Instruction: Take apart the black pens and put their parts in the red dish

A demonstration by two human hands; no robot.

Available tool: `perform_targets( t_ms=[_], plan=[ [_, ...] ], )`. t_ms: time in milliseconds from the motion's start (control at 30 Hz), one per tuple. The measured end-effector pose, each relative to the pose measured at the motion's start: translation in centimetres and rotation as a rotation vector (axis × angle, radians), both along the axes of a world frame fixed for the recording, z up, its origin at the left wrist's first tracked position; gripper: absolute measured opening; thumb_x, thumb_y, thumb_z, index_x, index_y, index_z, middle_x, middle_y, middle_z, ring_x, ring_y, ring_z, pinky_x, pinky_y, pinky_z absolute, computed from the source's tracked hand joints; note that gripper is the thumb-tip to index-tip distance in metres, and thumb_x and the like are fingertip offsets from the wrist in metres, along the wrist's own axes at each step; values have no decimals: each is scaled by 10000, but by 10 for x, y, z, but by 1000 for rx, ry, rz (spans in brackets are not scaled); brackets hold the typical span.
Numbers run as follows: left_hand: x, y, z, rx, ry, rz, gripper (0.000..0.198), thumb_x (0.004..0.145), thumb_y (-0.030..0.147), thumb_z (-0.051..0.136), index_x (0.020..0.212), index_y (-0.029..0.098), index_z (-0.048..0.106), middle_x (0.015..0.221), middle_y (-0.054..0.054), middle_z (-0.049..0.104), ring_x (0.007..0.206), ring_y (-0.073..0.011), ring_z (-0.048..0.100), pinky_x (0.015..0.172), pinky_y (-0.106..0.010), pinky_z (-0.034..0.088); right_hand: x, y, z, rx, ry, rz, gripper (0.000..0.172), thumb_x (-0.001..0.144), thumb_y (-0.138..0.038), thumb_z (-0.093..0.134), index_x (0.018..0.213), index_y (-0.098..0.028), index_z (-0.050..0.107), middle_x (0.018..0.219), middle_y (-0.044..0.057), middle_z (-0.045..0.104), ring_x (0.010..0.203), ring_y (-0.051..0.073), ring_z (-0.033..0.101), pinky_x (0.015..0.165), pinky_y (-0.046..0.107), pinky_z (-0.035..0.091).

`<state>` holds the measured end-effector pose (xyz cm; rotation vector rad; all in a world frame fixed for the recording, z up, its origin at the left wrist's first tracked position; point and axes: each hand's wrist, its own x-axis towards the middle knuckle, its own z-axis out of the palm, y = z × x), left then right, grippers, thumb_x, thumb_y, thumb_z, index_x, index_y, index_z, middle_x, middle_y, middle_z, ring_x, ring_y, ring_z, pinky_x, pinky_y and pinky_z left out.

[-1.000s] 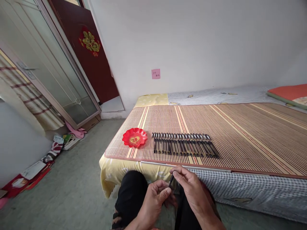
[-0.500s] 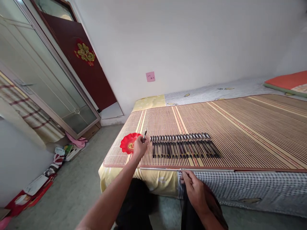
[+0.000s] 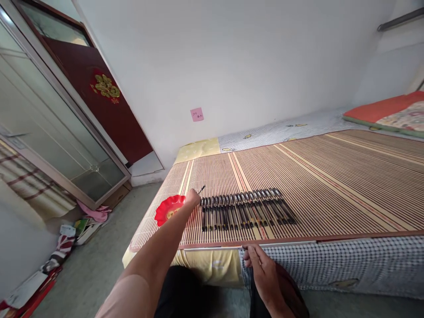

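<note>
My left hand (image 3: 192, 197) is closed around a dark pen (image 3: 202, 189), whose end juts out up and to the right. It is beside the left end of a row of several black pens (image 3: 241, 210) lying side by side on a striped bamboo mat (image 3: 308, 185). A red scalloped plate (image 3: 162, 210) with a gold mark sits just left of that hand, partly behind the forearm. At the mat's front edge my right hand (image 3: 261, 267) is pinched; a small dark bit shows at its fingertips, too small to name.
The mat covers a bed with a yellow and checked sheet (image 3: 331, 260). An orange folded quilt (image 3: 380, 110) lies at the back right. A pink note (image 3: 197, 115) is stuck to the wall. At left are a glass door (image 3: 66, 115) and floor clutter.
My left hand has moved away from the plate toward the far left end of the pen row, and its pen has tipped rightward. The camera view has shifted; my right hand stays pinched.
</note>
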<state>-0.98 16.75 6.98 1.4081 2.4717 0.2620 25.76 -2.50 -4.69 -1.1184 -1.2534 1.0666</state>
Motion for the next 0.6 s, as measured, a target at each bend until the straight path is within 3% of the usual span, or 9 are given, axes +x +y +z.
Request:
perform_targets(
  t_ms=[267, 600],
  plan=[
    [1, 16, -11, -51, -122, 96, 346, 995, 347, 670, 1280, 153, 638, 1253, -108, 670, 1041, -235, 690, 875, -429, 610, 1, 1, -6, -14, 44, 25, 592, 1000, -682, 411, 921, -182, 718, 719, 50, 680, 627, 197, 631, 640, 305, 519],
    [-2, 22, -17, -8, -249, 147, 348, 989, 344, 679, 1283, 163, 640, 1263, -108, 668, 1062, -243, 687, 885, -432, 606, 0, 1, 4, -47, 90, 14, 591, 979, -722, 419, 862, -209, 689, 692, 43, 669, 618, 204, 619, 635, 317, 523]
  ],
)
